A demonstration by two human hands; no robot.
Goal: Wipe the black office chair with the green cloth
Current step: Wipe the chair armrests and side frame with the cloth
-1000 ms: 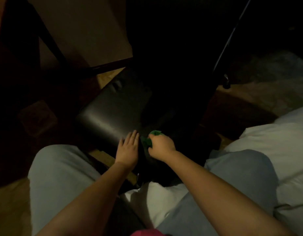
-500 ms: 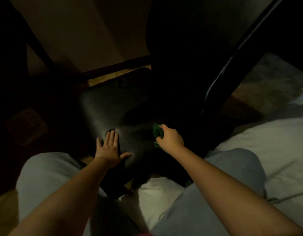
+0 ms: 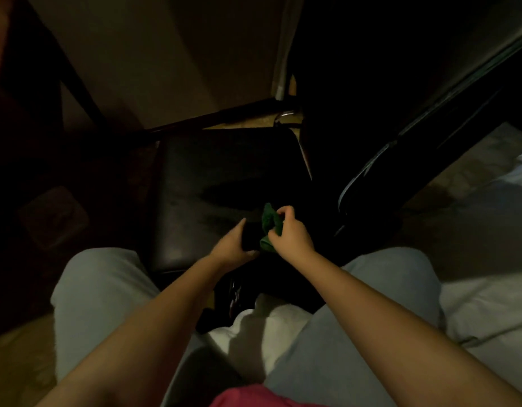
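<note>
Head view: the right hand (image 3: pixel 292 235) pinched a bunched green cloth (image 3: pixel 270 221) over the near right corner of the black office chair (image 3: pixel 209 183). The left hand (image 3: pixel 233 245) sat beside it, thumb spread; its grip could not be told. Probably best to flatten the cloth, steady the seat and stroke toward the far edge. The room was dim, with white bedding (image 3: pixel 488 304) on the right.

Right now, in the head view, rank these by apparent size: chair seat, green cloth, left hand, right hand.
Largest: chair seat
Next: left hand and right hand, too alike to rank
Smallest: green cloth, partly hidden
</note>
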